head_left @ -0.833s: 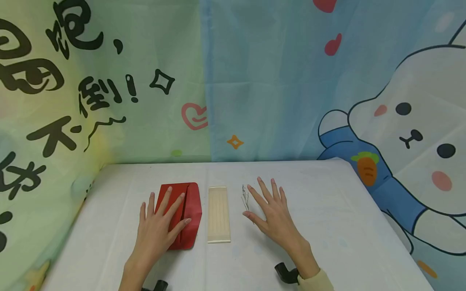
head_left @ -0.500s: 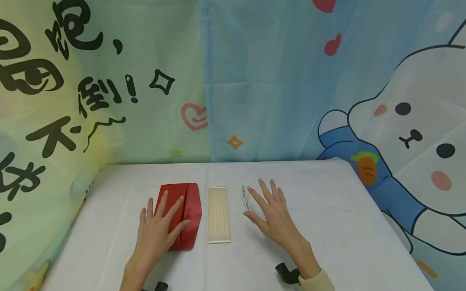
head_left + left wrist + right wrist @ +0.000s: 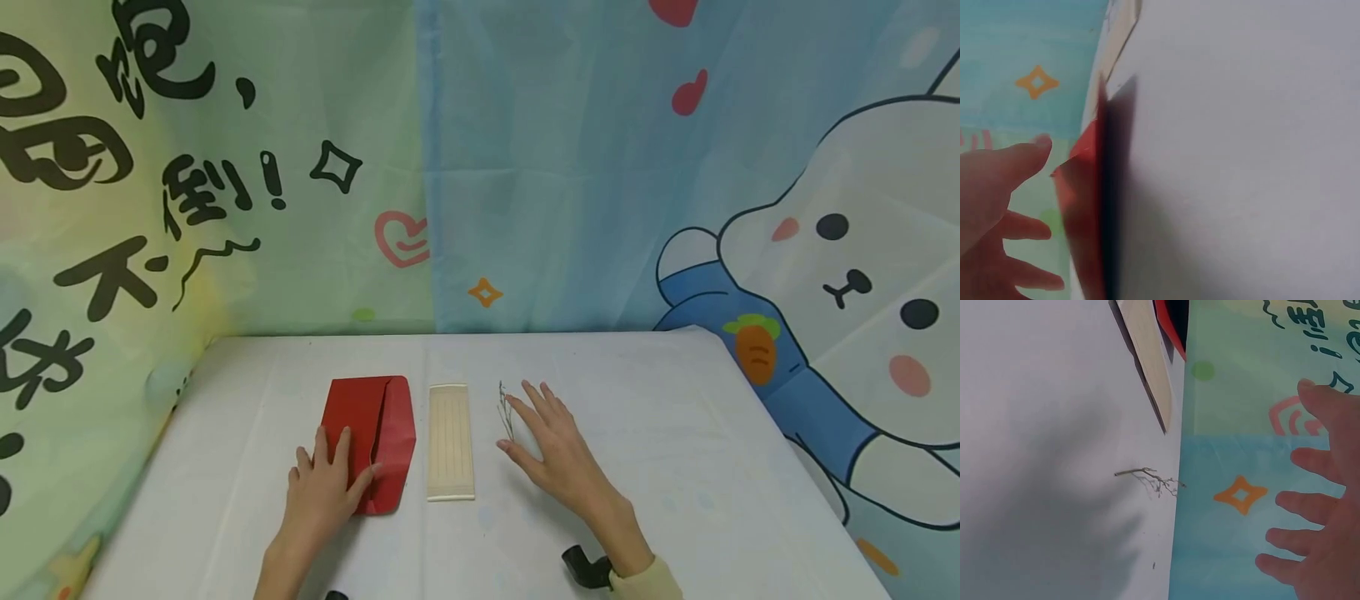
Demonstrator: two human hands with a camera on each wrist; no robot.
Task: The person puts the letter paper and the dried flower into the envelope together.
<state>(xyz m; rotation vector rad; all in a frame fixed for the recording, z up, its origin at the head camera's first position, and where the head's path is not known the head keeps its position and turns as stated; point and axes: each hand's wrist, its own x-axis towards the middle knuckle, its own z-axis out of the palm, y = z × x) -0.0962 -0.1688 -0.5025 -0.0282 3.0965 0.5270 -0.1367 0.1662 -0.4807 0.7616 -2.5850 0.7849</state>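
Note:
A red paper envelope (image 3: 356,408) with its flap unfolded lies left of centre on the table. My left hand (image 3: 318,496) is over its lower left part, fingers spread; in the left wrist view the fingers look apart from the paper. Beside the envelope lies a pale cream, ribbed rectangular panel (image 3: 451,442). Further right is a thin, dry branching twig (image 3: 506,408). My right hand (image 3: 562,458) hovers just right of the twig with relaxed fingers, holding nothing. The right wrist view shows the whole twig (image 3: 1150,475) on the cloth, untouched.
A white cloth covers the table (image 3: 720,467). Printed curtains (image 3: 540,167) hang behind it and along both sides. A black wrist mount (image 3: 585,568) sits at the right wrist. Tiny dark bits (image 3: 1154,565) lie near the twig.
My left hand has drawn back toward the near edge, uncovering more of the envelope. The right hand has dipped slightly, its fingers a little more bent. Envelope, panel and twig stay in place.

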